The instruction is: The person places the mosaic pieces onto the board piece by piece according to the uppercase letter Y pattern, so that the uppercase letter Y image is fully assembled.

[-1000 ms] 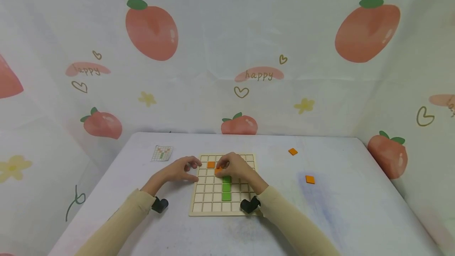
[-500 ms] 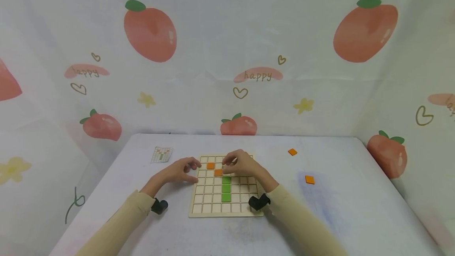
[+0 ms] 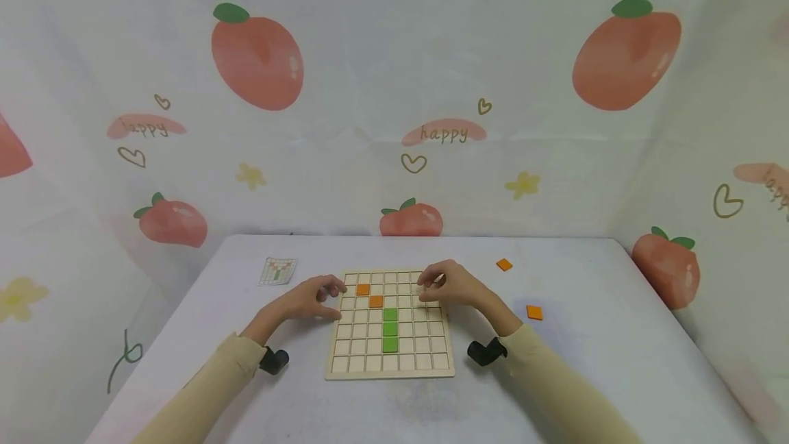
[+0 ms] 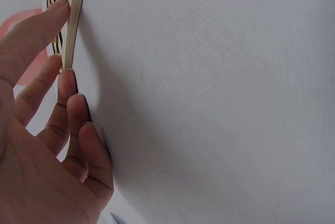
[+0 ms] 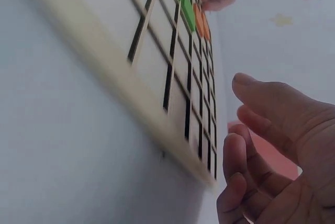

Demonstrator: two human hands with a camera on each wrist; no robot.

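A wooden grid board (image 3: 335,374) lies on the table, with two orange tiles (image 3: 376,301) set diagonally and a column of green tiles (image 3: 390,329) in its cells. My left hand (image 3: 306,299) is at the board's left edge; in the left wrist view its thumb and index fingertip touch the wooden rim (image 4: 76,4), the other fingers loosely bent. Over the board's right side, my right hand (image 3: 453,284) hovers with loosely bent fingers. Nothing shows between its thumb (image 5: 261,89) and fingers in the right wrist view.
To the right of the board lie two loose orange tiles, one farther back (image 3: 504,264) and one nearer (image 3: 534,312). A small paper card (image 3: 277,270) with a printed coloured grid pattern lies at the back left. A fruit-patterned curtain (image 3: 345,88) hangs behind the table.
My right hand has let go of the second orange tile, which stays in its cell, and has moved right across the board. The left hand keeps its place at the board's edge.
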